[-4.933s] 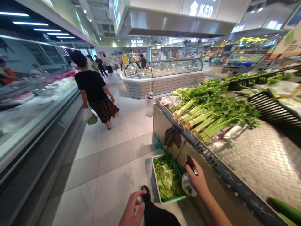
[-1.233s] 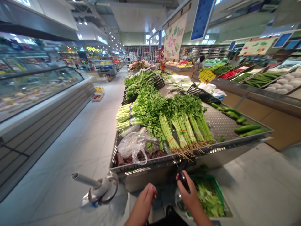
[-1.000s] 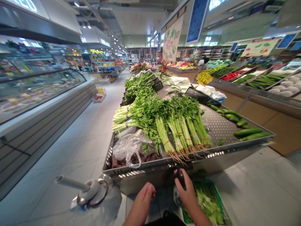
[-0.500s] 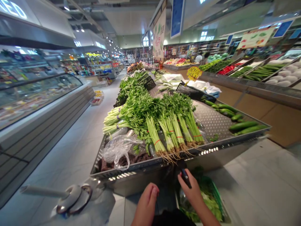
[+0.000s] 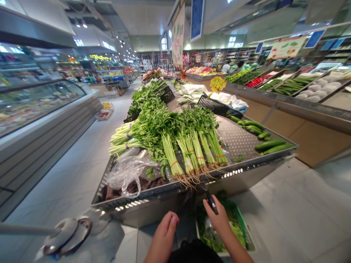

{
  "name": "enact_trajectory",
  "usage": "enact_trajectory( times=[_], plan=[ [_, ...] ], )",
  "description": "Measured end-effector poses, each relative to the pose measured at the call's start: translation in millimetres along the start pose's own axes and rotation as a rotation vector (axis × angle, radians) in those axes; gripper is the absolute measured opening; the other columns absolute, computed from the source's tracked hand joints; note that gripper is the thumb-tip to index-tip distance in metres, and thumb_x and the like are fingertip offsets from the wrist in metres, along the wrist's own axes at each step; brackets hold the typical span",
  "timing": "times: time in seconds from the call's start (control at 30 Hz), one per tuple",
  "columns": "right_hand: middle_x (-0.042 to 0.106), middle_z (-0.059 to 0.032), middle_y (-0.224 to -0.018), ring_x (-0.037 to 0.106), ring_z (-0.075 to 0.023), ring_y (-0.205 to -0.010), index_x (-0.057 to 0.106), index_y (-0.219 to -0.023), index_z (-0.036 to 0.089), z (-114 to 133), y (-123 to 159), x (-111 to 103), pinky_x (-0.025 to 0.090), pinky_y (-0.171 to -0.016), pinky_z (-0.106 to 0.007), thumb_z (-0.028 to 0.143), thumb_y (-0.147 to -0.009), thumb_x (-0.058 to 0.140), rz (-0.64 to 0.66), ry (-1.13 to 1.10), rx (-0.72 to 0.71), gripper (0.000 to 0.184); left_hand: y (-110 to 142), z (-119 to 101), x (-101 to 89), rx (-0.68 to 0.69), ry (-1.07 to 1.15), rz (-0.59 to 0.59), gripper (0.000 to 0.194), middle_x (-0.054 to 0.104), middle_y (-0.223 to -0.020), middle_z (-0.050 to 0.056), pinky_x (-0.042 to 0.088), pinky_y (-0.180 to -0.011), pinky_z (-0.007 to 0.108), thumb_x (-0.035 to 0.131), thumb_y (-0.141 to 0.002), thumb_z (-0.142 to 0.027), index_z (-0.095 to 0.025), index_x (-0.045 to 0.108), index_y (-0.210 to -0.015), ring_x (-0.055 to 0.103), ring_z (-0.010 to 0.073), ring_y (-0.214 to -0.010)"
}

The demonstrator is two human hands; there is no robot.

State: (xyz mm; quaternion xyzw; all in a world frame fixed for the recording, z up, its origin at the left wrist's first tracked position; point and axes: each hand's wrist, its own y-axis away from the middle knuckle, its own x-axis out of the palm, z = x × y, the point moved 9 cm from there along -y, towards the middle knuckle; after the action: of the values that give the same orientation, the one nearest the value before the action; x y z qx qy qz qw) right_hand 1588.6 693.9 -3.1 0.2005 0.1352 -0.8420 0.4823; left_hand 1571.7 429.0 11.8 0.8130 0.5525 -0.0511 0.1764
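Note:
My right hand [image 5: 218, 223] is closed around a small dark object [image 5: 211, 202] that sticks up above my fingers. It hovers over a green crate [image 5: 242, 230] of leafy scraps on the floor. My left hand [image 5: 165, 231] is curled in a loose fist with nothing visible in it, just left of the crate. Both hands are below the front edge of a metal produce stand [image 5: 170, 195]. Tied bunches of celery-like greens [image 5: 189, 146] lie on the stand just above my hands. Something dark [image 5: 194, 252] is at the bottom between my arms.
A crumpled clear plastic bag [image 5: 127, 173] lies at the stand's front left. Cucumbers [image 5: 270, 145] lie at its right corner. A bag-roll dispenser on a pole [image 5: 59, 237] juts out at lower left. A glass deli counter [image 5: 41, 109] runs along the left aisle. Another produce stand [image 5: 301, 109] is right.
The view has swung from the stand's side to its front end and keeps drifting, so the stand slides left and down. Both hands keep the same closed pose by the crate.

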Motion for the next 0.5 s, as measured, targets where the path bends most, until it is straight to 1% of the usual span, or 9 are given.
enact_trajectory(
  times=[0.13,0.2,0.27,0.33,0.43,0.5],
  plan=[
    [0.072,-0.0042,-0.079,0.069,-0.0235,-0.074,0.060,-0.085,0.023,-1,-5,-9,0.052,-0.071,-0.032,0.063,-0.087,0.059,-0.048,0.020,-0.026,0.040,1,4,-1.7,0.010,-0.014,0.004,0.047,0.059,-0.086,0.001,0.045,-0.080,0.030,0.037,-0.100,-0.065,-0.025,0.058,-0.088,0.057,0.0224,-0.084],
    [0.071,-0.0034,-0.076,0.068,-0.0229,-0.071,0.060,-0.084,0.023,-2,-8,-15,0.051,-0.069,-0.031,0.062,-0.088,0.059,-0.061,0.022,-0.027,0.039,1,5,-1.9,0.016,-0.018,0.003,0.046,0.060,-0.086,0.001,0.045,-0.080,0.030,0.037,-0.100,-0.064,-0.025,0.058,-0.087,0.057,0.0225,-0.085],
    [0.069,-0.0019,-0.069,0.066,-0.0220,-0.066,0.059,-0.079,0.024,-3,-11,-21,0.049,-0.065,-0.030,0.061,-0.087,0.059,-0.073,0.015,-0.015,0.038,-1,4,-1.4,0.020,-0.020,0.004,0.045,0.060,-0.086,0.001,0.045,-0.080,0.030,0.038,-0.100,-0.063,-0.025,0.058,-0.087,0.057,0.0226,-0.085],
    [0.069,-0.0021,-0.070,0.066,-0.0219,-0.066,0.060,-0.078,0.024,-4,-14,-24,0.050,-0.065,-0.030,0.060,-0.084,0.062,-0.079,-0.010,-0.020,0.037,-3,2,-0.3,0.022,-0.021,0.010,0.044,0.059,-0.085,0.001,0.045,-0.081,0.030,0.039,-0.100,-0.062,-0.025,0.058,-0.087,0.057,0.0223,-0.084],
    [0.071,-0.0026,-0.075,0.068,-0.0223,-0.071,0.062,-0.082,0.023,-5,-16,-25,0.052,-0.069,-0.030,0.059,-0.083,0.065,-0.067,-0.039,-0.028,0.036,-5,-1,0.0,0.026,-0.022,0.014,0.043,0.060,-0.083,0.000,0.045,-0.081,0.030,0.039,-0.100,-0.061,-0.025,0.058,-0.087,0.056,0.0217,-0.081],
    [0.068,-0.0010,-0.069,0.065,-0.0216,-0.067,0.061,-0.078,0.023,-9,-16,-23,0.050,-0.065,-0.030,0.058,-0.083,0.064,-0.060,-0.030,-0.002,0.035,-6,-1,-1.6,0.028,-0.021,0.012,0.043,0.060,-0.083,0.000,0.045,-0.080,0.030,0.040,-0.101,-0.060,-0.025,0.058,-0.086,0.057,0.0218,-0.081]
  ],
)
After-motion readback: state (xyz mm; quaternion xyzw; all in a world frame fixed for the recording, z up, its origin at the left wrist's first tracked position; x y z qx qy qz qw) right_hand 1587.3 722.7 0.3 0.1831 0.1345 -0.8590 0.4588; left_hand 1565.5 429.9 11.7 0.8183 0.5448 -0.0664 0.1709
